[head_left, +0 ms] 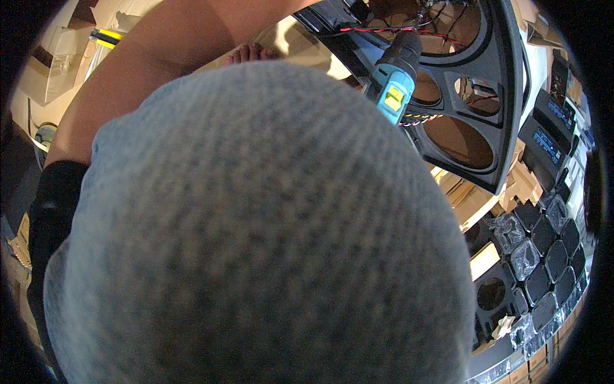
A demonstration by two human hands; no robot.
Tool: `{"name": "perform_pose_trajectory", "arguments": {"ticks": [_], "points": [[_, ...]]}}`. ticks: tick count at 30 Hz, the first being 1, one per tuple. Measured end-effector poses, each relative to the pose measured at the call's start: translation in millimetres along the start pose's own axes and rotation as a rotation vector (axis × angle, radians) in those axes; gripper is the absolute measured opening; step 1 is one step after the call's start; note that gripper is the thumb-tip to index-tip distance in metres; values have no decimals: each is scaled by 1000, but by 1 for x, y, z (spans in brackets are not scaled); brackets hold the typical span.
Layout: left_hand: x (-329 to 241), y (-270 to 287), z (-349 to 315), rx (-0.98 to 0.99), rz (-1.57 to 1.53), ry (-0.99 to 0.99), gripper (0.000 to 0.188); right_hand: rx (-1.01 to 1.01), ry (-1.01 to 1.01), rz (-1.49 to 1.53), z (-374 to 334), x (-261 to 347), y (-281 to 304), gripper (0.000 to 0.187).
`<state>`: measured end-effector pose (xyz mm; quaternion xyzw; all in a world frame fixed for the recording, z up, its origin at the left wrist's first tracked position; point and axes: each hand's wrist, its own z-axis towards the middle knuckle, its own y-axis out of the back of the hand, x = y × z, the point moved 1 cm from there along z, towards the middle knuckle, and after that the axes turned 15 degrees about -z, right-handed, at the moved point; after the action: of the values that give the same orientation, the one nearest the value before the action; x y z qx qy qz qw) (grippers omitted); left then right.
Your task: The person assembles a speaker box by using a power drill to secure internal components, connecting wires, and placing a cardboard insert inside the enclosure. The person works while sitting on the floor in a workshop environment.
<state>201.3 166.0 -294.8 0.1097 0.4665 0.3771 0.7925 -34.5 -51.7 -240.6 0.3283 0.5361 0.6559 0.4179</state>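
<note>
A large, blurred grey-blue knitted fabric point(268, 224) fills the middle and hides much of the view. From the left, a bare arm point(192, 38) with a black sleeve point(61, 192) reaches across the top; its hand is not visible. No right hand shows either. Upper right, a teal and black cordless drill point(398, 83) with a yellow patch points up towards a black speaker cabinet front point(502, 83) with several round openings. Whatever holds the drill is hidden. Red and black wires point(377, 29) cross the cabinet's top, and a multicoloured wire bundle point(422, 119) lies beside the drill.
Toes point(252, 52) show just above the fabric. Black grille-like pieces point(543, 269), some in clear plastic, lie at the lower right. Dark boxes point(550, 131) stand at the far right. Cardboard point(54, 73) and a yellow-black tool point(105, 38) are at the upper left.
</note>
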Motion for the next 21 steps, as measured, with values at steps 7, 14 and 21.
{"name": "perform_pose_trajectory", "arguments": {"ticks": [7, 14, 21], "points": [[0, 1, -1, 5, -18, 26, 34, -77, 25, 97, 1, -1, -4, 14], [-1, 1, -2, 10, -35, 50, 34, -27, -2, 145, 2, 0, -1, 11], [-1, 2, 0, 11, -46, 64, 34, -55, 9, 132, 2, -1, -3, 13]]}}
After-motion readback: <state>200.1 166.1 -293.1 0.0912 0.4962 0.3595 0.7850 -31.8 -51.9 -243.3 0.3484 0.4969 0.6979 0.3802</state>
